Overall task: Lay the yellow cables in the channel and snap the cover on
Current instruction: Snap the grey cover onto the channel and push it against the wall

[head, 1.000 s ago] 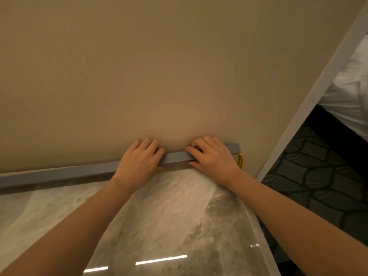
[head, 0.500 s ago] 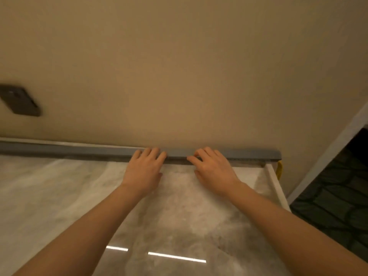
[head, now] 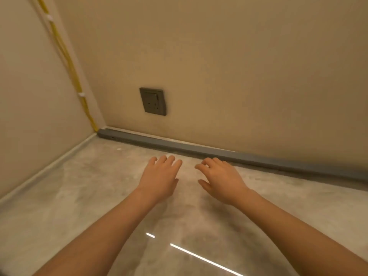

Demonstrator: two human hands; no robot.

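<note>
Two bare forearms reach forward over a glossy marbled surface (head: pixel 79 196). The left hand (head: pixel 159 176) and right hand (head: pixel 223 178) hover palm down with fingers loosely spread, gripping nothing, just short of a long grey channel cover (head: pixel 179 146). The cover runs along the foot of the wall from the corner at ten o'clock toward three o'clock. Yellow cables (head: pixel 65 52) climb the corner at eleven o'clock, held by white clips (head: pixel 81 94). A dark wall socket (head: pixel 153 101) sits at twelve o'clock above the channel.
</note>
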